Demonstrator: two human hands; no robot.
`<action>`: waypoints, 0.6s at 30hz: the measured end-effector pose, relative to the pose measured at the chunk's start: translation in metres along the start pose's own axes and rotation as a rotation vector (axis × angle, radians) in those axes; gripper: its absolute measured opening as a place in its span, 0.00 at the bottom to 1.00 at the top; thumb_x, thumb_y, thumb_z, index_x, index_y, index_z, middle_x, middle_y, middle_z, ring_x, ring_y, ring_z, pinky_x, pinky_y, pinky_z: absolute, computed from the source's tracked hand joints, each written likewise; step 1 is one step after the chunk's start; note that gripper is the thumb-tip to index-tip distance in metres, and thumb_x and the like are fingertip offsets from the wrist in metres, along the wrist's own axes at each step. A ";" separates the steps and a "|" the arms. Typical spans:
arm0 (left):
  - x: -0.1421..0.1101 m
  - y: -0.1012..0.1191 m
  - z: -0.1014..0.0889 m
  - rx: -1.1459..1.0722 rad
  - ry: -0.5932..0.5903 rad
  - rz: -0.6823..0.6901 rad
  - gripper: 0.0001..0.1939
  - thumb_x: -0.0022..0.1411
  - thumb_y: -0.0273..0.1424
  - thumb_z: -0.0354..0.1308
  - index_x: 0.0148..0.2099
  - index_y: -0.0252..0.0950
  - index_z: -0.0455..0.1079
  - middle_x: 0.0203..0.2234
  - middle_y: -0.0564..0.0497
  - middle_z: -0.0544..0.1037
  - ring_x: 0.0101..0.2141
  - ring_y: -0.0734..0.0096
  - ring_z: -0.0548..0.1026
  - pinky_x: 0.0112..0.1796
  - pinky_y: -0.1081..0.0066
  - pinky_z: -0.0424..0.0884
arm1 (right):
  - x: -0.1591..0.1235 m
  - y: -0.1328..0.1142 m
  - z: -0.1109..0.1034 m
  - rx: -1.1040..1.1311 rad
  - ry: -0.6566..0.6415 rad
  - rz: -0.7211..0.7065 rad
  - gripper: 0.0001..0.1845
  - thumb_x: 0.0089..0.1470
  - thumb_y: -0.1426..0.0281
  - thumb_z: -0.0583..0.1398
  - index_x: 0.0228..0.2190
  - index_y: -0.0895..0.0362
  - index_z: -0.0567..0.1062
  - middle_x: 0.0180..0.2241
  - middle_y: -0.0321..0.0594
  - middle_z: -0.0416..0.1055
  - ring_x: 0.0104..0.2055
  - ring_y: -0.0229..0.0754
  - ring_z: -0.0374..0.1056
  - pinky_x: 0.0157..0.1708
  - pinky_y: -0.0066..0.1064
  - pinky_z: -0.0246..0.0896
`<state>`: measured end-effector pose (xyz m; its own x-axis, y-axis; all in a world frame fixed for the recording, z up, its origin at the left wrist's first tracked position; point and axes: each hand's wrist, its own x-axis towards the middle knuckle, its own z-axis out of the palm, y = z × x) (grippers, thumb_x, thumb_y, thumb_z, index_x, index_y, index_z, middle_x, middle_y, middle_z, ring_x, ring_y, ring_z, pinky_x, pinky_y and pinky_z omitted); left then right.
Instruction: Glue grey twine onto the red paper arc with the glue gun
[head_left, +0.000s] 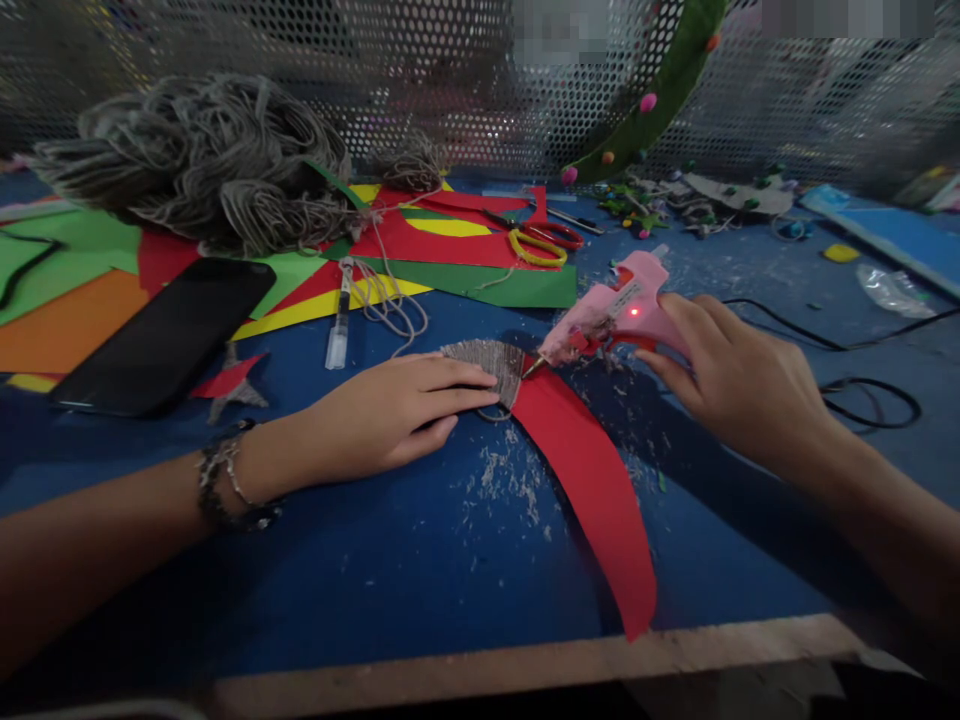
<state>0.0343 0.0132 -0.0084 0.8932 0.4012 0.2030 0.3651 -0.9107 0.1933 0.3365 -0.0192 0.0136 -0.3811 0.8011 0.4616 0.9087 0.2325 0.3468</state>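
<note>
A red crescent-shaped piece (592, 475) lies on the blue table, its upper end wrapped in grey yarn (487, 362). My left hand (409, 405) rests over that wrapped end, fingers stretched out and flat, the fingertips pressing on the yarn. My right hand (739, 370) is closed round the handle of a pink hot glue gun (611, 305), whose red light is lit. The nozzle points down and left at the edge where yarn meets bare red; whether it touches cannot be made out. A loose strand of yarn (390, 300) trails from the wrapped end towards the back.
Behind my left hand lie a black phone (169, 335), a capped marker-like tube (339, 320), coloured sheets (480, 283) and a large grey yarn heap (217, 165). Scissors (538, 248) lie at the back. A black cable (795, 325) runs right. Perforated metal (450, 90) stands behind.
</note>
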 end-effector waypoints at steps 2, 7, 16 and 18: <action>0.000 0.000 0.000 -0.002 -0.002 0.000 0.19 0.66 0.27 0.42 0.56 0.37 0.65 0.53 0.46 0.70 0.54 0.64 0.67 0.54 0.61 0.64 | 0.000 0.000 -0.001 0.001 -0.012 0.005 0.27 0.61 0.57 0.40 0.45 0.61 0.68 0.36 0.47 0.71 0.32 0.45 0.69 0.16 0.30 0.56; 0.000 0.000 0.000 0.001 0.013 0.021 0.19 0.66 0.27 0.42 0.55 0.35 0.65 0.53 0.45 0.70 0.53 0.63 0.67 0.53 0.59 0.65 | 0.001 -0.002 -0.004 -0.043 0.025 -0.012 0.29 0.62 0.55 0.38 0.44 0.61 0.68 0.34 0.46 0.71 0.30 0.43 0.69 0.14 0.29 0.52; 0.000 0.000 0.000 -0.015 0.001 -0.002 0.19 0.66 0.27 0.42 0.55 0.36 0.65 0.54 0.45 0.70 0.53 0.62 0.68 0.52 0.59 0.66 | 0.004 -0.005 -0.007 -0.132 0.125 -0.071 0.32 0.63 0.56 0.37 0.40 0.65 0.70 0.30 0.45 0.72 0.27 0.41 0.69 0.14 0.30 0.50; 0.000 0.000 0.000 -0.015 0.000 -0.004 0.19 0.66 0.27 0.42 0.55 0.37 0.65 0.54 0.46 0.70 0.53 0.62 0.68 0.52 0.59 0.65 | 0.004 -0.006 -0.009 -0.143 0.133 -0.073 0.31 0.63 0.56 0.37 0.40 0.65 0.70 0.29 0.45 0.72 0.27 0.41 0.69 0.15 0.29 0.50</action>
<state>0.0344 0.0131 -0.0087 0.8917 0.4051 0.2020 0.3650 -0.9074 0.2083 0.3282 -0.0221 0.0207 -0.4726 0.7029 0.5316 0.8482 0.1991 0.4908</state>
